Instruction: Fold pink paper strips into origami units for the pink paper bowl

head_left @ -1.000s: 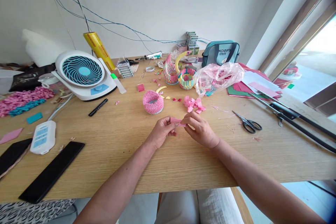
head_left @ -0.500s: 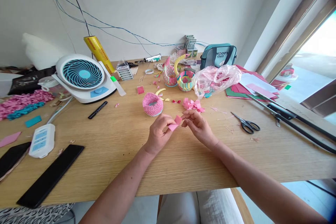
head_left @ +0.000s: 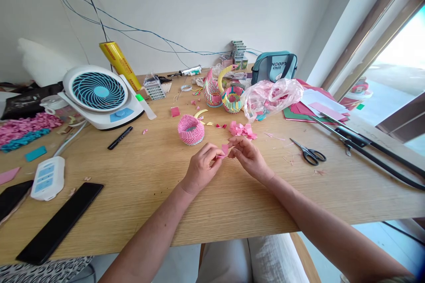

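Observation:
Above the near middle of the wooden table, my left hand (head_left: 203,166) is closed and pinches a small folded piece of pink paper (head_left: 225,148). My right hand (head_left: 248,158) has its thumb and fingers bent together at the paper's right edge, apparently gripping it. Just beyond my left hand stands a round pink basket of folded paper pieces (head_left: 191,130). A heap of loose pink paper strips (head_left: 242,130) lies past my right hand. Farther back are a yellow, pink and blue folded-paper basket (head_left: 233,100) and a pink one (head_left: 212,93), partly overlapped.
Scissors (head_left: 309,154) and a long paper trimmer arm (head_left: 353,137) lie to the right. A plastic bag of pink pieces (head_left: 272,97) sits behind. At left are a fan (head_left: 99,93), a black marker (head_left: 120,138), a power strip (head_left: 48,179) and a black flat bar (head_left: 61,223).
The pink paper has turned in my left fingers, and one flap now stands upright. My right fingertips have come closer to it. The whole view has shifted slightly.

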A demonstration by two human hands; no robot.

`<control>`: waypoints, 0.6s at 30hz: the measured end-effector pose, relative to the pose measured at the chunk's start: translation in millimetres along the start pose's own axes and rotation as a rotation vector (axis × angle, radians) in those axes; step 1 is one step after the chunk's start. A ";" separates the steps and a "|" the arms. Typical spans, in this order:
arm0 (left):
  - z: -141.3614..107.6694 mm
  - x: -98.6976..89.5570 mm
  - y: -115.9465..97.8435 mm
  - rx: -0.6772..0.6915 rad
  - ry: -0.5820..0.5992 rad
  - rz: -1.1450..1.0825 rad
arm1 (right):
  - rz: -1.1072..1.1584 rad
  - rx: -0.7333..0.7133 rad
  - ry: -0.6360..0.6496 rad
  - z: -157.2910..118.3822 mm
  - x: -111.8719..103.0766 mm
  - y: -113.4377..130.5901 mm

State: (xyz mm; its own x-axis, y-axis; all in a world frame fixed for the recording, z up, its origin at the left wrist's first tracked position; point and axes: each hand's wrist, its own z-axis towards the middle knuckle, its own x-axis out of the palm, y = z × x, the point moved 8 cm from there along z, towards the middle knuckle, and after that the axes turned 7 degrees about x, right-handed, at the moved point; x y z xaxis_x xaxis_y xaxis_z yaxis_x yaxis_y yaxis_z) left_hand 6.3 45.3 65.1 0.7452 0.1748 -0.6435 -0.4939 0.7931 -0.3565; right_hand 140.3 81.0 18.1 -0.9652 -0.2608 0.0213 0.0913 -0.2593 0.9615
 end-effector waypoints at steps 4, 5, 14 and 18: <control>-1.9 5.7 0.2 0.014 0.061 0.013 | -0.124 -0.059 0.003 -1.3 -0.5 3.4; -2.0 6.5 -0.5 0.024 0.074 0.024 | -0.180 -0.087 0.009 -2.2 0.3 6.5; -1.1 3.8 6.1 -0.044 0.037 -0.082 | -0.389 -0.238 0.015 -7.4 6.1 28.0; -9.6 18.4 33.4 -0.388 -0.043 -0.489 | -0.253 -0.015 0.054 -2.5 7.1 4.3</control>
State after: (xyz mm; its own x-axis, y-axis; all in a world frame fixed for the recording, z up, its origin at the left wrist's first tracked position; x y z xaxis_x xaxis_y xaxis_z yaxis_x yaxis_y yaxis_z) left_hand -0.7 69.4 34.8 0.9395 -0.1251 -0.3190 -0.2121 0.5189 -0.8281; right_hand 134.5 75.7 21.7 -0.9433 -0.2350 -0.2343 -0.1474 -0.3361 0.9302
